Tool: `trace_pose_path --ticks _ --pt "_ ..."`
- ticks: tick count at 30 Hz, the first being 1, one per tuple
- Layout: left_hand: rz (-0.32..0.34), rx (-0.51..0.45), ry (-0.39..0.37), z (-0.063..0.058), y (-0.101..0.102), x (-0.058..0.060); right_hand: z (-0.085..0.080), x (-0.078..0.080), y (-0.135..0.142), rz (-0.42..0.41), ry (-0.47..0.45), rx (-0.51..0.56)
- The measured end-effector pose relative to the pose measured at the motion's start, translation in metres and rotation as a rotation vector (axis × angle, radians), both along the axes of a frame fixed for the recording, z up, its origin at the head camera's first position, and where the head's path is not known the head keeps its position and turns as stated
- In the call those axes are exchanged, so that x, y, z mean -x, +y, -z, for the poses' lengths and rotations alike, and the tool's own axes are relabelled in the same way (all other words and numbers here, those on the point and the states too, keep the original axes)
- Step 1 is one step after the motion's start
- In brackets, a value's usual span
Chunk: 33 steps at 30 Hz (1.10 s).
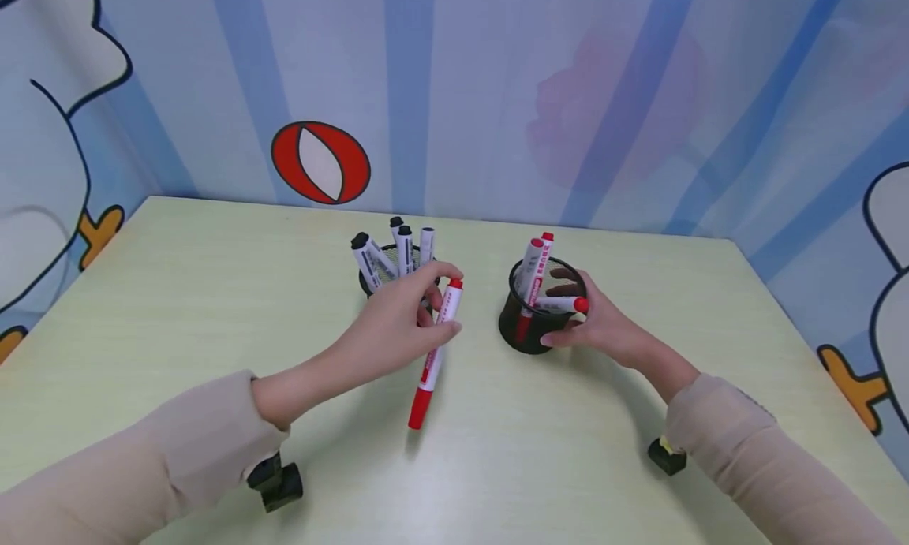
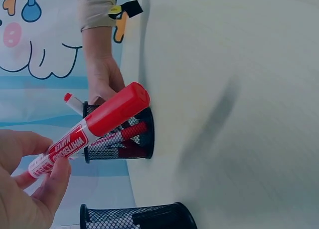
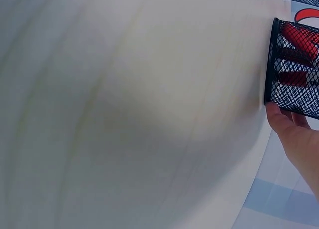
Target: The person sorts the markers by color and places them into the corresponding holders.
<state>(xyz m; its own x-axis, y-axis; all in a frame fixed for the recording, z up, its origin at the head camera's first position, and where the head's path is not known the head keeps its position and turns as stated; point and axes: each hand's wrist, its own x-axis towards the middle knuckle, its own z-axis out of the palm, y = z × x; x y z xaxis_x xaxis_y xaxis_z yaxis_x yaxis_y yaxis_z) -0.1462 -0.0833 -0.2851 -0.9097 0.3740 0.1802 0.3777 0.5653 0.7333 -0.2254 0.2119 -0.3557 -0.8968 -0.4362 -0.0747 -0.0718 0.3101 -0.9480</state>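
Note:
My left hand [image 1: 387, 320] pinches a red whiteboard marker [image 1: 439, 332] between fingertips and thumb, above the table. The marker tilts, its large red cap [image 2: 119, 108] pointing down towards me in the head view. With thumb in front and fingers behind, my right hand [image 1: 604, 324] grips the right side of a black mesh pen cup [image 1: 521, 324]. Several red markers [image 1: 529, 269] stand in that cup, and one leans over its right rim. Low on the cup's wall lies the right thumb [image 3: 280, 120].
Behind my left hand stands a second black mesh pen cup [image 2: 114, 217] with several black-capped markers [image 1: 404, 249]. Both cups are on a pale table [image 1: 497, 466]. A printed curtain [image 1: 476, 95] hangs along the table's back edge. Each sleeve has a small black device [image 1: 277, 482] strapped below it.

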Motion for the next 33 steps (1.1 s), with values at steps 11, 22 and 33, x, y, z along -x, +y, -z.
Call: trace_pose_path --ticks 11,22,33 --pt "-0.030 -0.081 0.031 -0.012 0.018 0.011 -0.001 0.000 0.001 0.002 -0.003 -0.012" --pt "0.003 -0.131 0.133 -0.022 0.037 0.021 0.000 -0.002 0.001 -0.002 0.006 -0.035" --pt "0.008 -0.137 0.261 -0.031 0.046 0.036 -0.001 -0.001 0.000 -0.010 0.004 -0.054"
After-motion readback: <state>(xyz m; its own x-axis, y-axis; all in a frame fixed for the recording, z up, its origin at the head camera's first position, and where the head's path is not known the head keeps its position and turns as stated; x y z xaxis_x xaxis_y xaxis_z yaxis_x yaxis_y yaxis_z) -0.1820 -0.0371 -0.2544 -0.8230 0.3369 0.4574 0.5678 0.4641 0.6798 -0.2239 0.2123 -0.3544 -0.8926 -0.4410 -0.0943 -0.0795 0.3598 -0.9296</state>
